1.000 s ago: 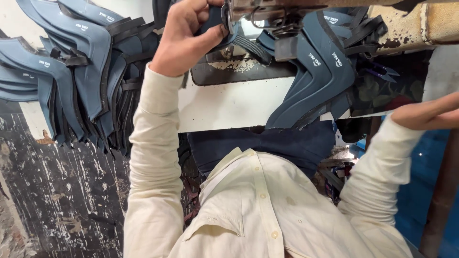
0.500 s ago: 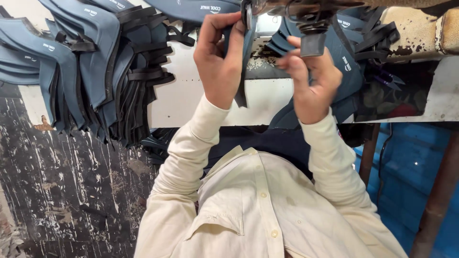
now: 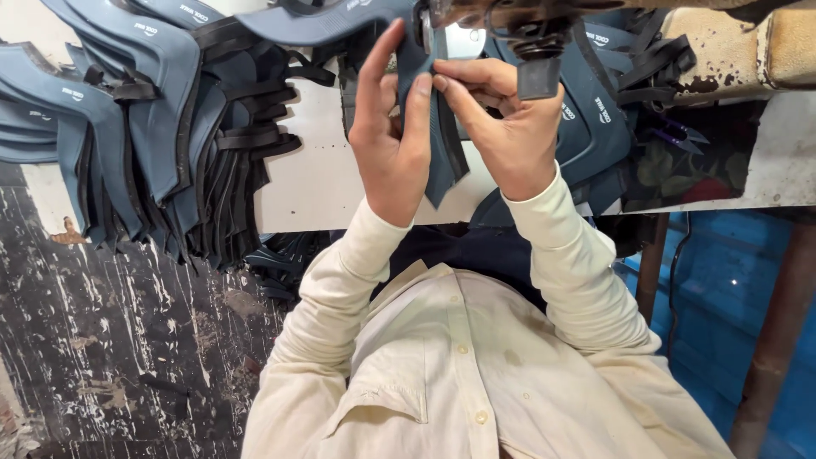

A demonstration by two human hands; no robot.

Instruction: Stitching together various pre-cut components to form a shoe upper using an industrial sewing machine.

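Note:
My left hand (image 3: 389, 149) and my right hand (image 3: 501, 127) meet in front of me under the head of a sewing machine (image 3: 510, 25). Both pinch a narrow blue-grey shoe-upper piece (image 3: 442, 174) with a dark edge; it hangs down between the palms. My left fingers are stretched up along the piece, and my right thumb and forefinger grip its top edge. Above it, a wider part of the blue-grey material (image 3: 323, 21) runs off to the left. Cream shirt sleeves cover both arms.
A large heap of blue-grey upper pieces with black straps (image 3: 153, 127) lies on the white table (image 3: 310, 191) at the left. More such pieces (image 3: 599, 119) lie at the right beside a stained tan pad (image 3: 731, 51). Blue crates (image 3: 722, 280) stand below right.
My right hand has come in from the far right and joined the left at the machine. Both hands have taken the narrow piece between them and moved closer together.

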